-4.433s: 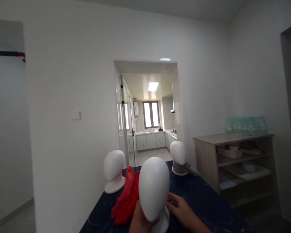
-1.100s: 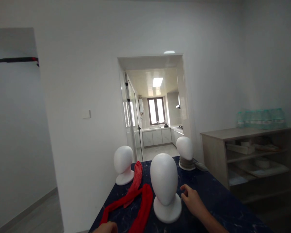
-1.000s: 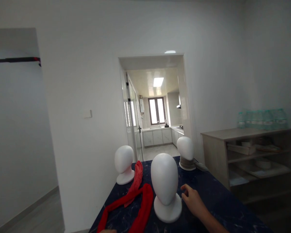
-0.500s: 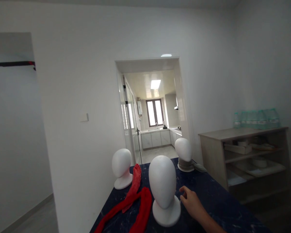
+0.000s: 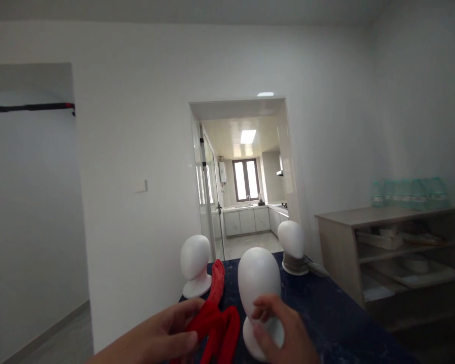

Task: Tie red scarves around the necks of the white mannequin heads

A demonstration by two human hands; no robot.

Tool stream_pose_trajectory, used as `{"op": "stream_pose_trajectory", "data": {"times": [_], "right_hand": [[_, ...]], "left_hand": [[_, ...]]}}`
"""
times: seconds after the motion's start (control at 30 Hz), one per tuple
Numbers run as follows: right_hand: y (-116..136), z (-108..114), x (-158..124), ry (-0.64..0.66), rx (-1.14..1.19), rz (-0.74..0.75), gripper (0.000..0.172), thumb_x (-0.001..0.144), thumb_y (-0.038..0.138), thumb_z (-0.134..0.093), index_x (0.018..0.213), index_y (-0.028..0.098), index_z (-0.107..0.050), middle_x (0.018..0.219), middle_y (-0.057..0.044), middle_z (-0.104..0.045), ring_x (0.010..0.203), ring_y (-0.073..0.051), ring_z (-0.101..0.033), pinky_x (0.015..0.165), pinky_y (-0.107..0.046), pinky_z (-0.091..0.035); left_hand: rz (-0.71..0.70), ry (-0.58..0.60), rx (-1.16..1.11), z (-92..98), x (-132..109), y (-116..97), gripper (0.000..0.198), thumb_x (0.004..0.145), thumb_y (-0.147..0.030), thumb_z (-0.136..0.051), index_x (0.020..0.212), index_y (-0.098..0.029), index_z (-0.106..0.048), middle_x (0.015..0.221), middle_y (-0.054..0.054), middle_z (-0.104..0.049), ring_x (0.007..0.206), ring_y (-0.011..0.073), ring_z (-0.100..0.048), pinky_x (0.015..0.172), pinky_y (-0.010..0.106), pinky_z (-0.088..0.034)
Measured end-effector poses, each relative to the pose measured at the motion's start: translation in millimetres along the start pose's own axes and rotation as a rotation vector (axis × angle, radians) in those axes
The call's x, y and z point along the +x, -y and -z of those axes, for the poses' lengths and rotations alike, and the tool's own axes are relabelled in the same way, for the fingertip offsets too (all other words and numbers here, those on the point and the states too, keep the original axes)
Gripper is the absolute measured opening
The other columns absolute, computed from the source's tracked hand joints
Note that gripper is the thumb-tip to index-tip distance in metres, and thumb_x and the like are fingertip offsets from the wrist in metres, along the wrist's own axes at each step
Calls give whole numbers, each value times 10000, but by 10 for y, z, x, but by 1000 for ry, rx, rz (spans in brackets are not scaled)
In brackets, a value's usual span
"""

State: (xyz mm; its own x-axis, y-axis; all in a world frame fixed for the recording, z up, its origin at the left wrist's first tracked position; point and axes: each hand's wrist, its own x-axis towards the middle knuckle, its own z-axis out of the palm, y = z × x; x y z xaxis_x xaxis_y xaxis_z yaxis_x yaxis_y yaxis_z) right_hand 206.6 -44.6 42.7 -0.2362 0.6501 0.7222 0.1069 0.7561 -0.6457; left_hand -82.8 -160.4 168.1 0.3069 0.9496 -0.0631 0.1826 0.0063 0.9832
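Head view showed the left hand (image 5: pixel 163 336) gripping a bunched red fabric scarf (image 5: pixel 218 318) that lay on the dark blue marbled tabletop (image 5: pixel 326 313), just left of the nearest white foam mannequin head (image 5: pixel 258 293). The right hand (image 5: pixel 280 331) was raised in front of that head's neck, fingers curled, contact unclear. Two more white foam heads (image 5: pixel 195 265) stood farther back; a wooden shelf unit (image 5: pixel 387 253) stood at right.

Dark marbled table (image 5: pixel 337 323): three white foam mannequin heads. Nearest head (image 5: pixel 258 288), centre; right hand (image 5: pixel 278 331) raised in front of its neck and base, fingers curled, contact unclear. Red cloth (image 5: pixel 216 318) lies just left of it; left hand (image 5: pixel 163 336) grips its near end. Far-left head (image 5: pixel 195 264); far-right head (image 5: pixel 292 245). Wooden shelf unit (image 5: pixel 394 253) at right.
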Motion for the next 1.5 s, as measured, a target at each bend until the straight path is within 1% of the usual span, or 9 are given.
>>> {"op": "stream_pose_trajectory", "data": {"times": [0.07, 0.13, 0.3, 0.43, 0.57, 0.77, 1.03, 1.23, 1.5], "right_hand": [[154, -356, 55, 234, 217, -55, 705, 805, 520, -897, 1410, 260, -647, 1272, -94, -775, 1171, -300, -722, 1063, -423, -564], [202, -621, 165, 369, 414, -132, 827, 717, 630, -940, 1383, 231, -657, 1233, -107, -778, 1156, -316, -726, 1008, -438, -590], [183, -588, 347, 536, 636, -262, 634, 627, 562, -1015, 1085, 202, -765, 1015, -53, -790, 1030, -281, -746, 897, -382, -597], [81, -27, 356, 613, 711, -402, 487, 636, 374, -1020, 1018, 152, -814, 809, -2, -769, 711, -136, -693, 700, -235, -547], [-152, 698, 535, 679, 795, -449, 431, 792, 493, -909, 971, 118, -793, 457, 79, -553, 352, -65, -443, 395, -186, -344], [-514, 1767, 1064, 756, 846, -369, 351, 912, 465, -841, 909, 138, -715, 392, 169, -401, 286, -19, -259, 504, -278, -631], [-616, 2588, 1658, 688, 740, -379, 319, 961, 458, -787, 919, 162, -675, 409, 197, -352, 270, -9, -137, 368, -191, -538], [-712, 2415, 1813, 508, 730, -530, 263, 970, 380, -768, 888, 147, -678, 460, 165, -406, 327, -10, -183, 380, -145, -415], [-1252, 1430, 1651, 111, 876, -628, 132, 1081, 256, -585, 1020, 158, -647, 622, 130, -438, 415, -10, -307, 468, -98, -387]], "left_hand": [[-71, 94, -109, -276, 125, -255, 579, 876, -403, -843, 1413, -242, -697, 1104, 89, -807, 929, 238, -749, 884, 346, -606], [-146, 178, -209, -518, 272, -456, 509, 903, -353, -823, 1379, -209, -712, 1008, 68, -775, 795, 164, -712, 811, 286, -592], [-276, 232, -368, -767, 588, -835, 331, 945, -258, -760, 1254, -146, -728, 965, 52, -692, 713, 107, -660, 700, 229, -584], [-436, 147, -488, -562, 712, -1087, 216, 961, -180, -703, 1164, -110, -718, 948, 30, -625, 719, 91, -600, 663, 219, -566], [-495, 125, -625, -211, 785, -1223, 70, 992, -155, -636, 977, -95, -668, 872, -1, -546, 637, 56, -500, 575, 187, -509], [-539, -2, -710, 171, 998, -1185, 153, 996, -84, -553, 852, -124, -585, 761, -44, -449, 566, 46, -423, 509, 170, -463], [-609, -37, -752, 365, 1353, -1163, 194, 1001, -83, -550, 822, -157, -568, 697, -54, -441, 537, 65, -428, 484, 193, -451], [-532, -80, -796, 477, 1811, -927, 238, 999, -52, -544, 792, -166, -568, 659, -57, -468, 509, 59, -409, 461, 181, -419], [-490, -248, -957, 563, 2511, -463, 265, 984, -19, -524, 779, -182, -566, 594, -52, -548, 508, 69, -524, 543, 172, -488]]}}
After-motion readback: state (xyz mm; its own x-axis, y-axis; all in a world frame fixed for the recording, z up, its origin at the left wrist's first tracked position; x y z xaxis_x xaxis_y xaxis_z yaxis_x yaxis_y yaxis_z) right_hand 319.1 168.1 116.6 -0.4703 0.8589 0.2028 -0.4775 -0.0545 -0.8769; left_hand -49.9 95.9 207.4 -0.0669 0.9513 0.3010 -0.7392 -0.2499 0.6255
